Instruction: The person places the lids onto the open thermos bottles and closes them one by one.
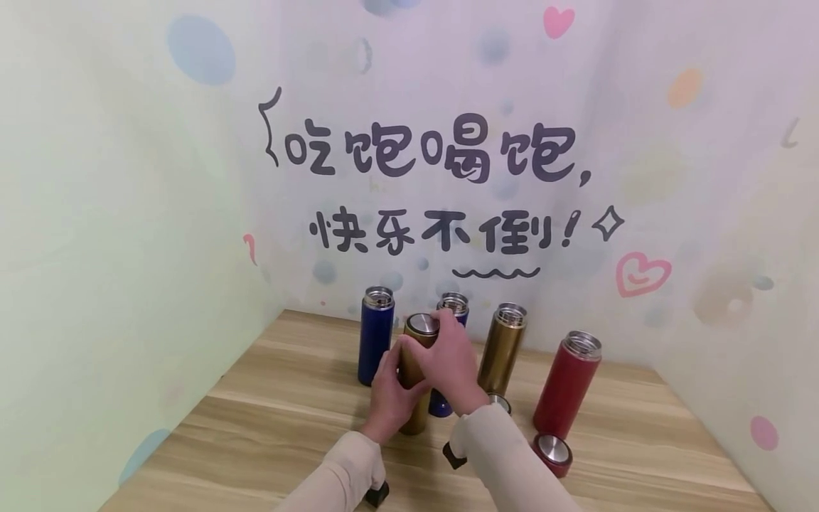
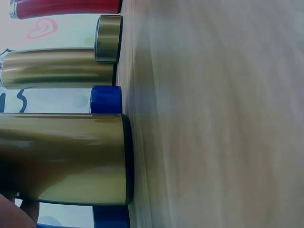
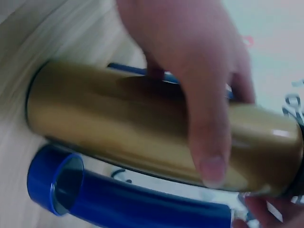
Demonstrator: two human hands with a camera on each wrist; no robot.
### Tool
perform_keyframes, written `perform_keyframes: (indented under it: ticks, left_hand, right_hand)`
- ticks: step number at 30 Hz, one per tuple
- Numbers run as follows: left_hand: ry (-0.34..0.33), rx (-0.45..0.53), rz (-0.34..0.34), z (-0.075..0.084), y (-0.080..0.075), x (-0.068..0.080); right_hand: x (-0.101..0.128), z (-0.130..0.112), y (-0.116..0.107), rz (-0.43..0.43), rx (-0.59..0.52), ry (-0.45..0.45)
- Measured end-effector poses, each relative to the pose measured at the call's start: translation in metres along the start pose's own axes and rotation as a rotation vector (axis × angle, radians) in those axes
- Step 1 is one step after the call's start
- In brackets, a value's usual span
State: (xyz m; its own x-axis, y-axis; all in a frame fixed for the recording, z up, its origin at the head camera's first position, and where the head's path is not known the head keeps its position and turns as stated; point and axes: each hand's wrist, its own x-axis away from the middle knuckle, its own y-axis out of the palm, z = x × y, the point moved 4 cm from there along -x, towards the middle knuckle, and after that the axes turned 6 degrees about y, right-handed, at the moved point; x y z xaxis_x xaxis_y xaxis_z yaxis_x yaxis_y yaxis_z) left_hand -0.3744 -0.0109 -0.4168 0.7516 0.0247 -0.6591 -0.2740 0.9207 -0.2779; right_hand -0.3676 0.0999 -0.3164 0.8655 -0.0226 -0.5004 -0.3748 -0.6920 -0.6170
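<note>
A gold thermos bottle (image 1: 414,424) stands upright on the table, its steel-topped lid (image 1: 424,324) on the mouth. My left hand (image 1: 392,400) grips the bottle's body; in the right wrist view its thumb (image 3: 211,142) lies across the gold side. My right hand (image 1: 451,361) is at the top, fingers and thumb curled around the lid. The left wrist view shows the gold body (image 2: 71,161) with its dark base close to the tabletop. A blue lidless bottle (image 1: 375,341) stands just left of the hands.
Behind my right hand is another lidless blue bottle (image 1: 462,313), a blue lid (image 1: 440,405) in front of it. To the right stand a lidless gold bottle (image 1: 502,355) with its lid (image 1: 500,404) and a lidless red bottle (image 1: 568,384) with its lid (image 1: 553,450). A printed backdrop (image 1: 397,85) rises behind.
</note>
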Motion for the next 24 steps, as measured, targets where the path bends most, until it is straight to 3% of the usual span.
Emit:
perform_keyframes:
  ticks: [3, 6, 9, 13, 18, 24]
  left_hand:
    - [0.02, 0.004, 0.015, 0.0, -0.001, 0.001]
    - [0.021, 0.025, 0.004, 0.0, 0.001, 0.002]
    - [-0.003, 0.049, -0.015, -0.001, 0.003, 0.003]
    - [-0.005, 0.076, -0.013, -0.001, 0.004, 0.003]
    - [0.037, 0.085, 0.011, 0.0, 0.003, 0.003]
    - [0.015, 0.082, 0.012, -0.001, 0.0, 0.003]
  right_hand:
    - [-0.005, 0.01, 0.001, -0.206, -0.248, 0.059]
    - [-0.009, 0.022, -0.002, -0.359, -0.413, 0.071]
    - [-0.012, 0.028, -0.007, -0.469, -0.521, 0.07]
    - [-0.014, 0.029, -0.013, -0.563, -0.577, 0.081]
    - [-0.016, 0.029, -0.014, -0.541, -0.528, 0.068]
    - [-0.016, 0.027, -0.01, -0.404, -0.418, 0.06]
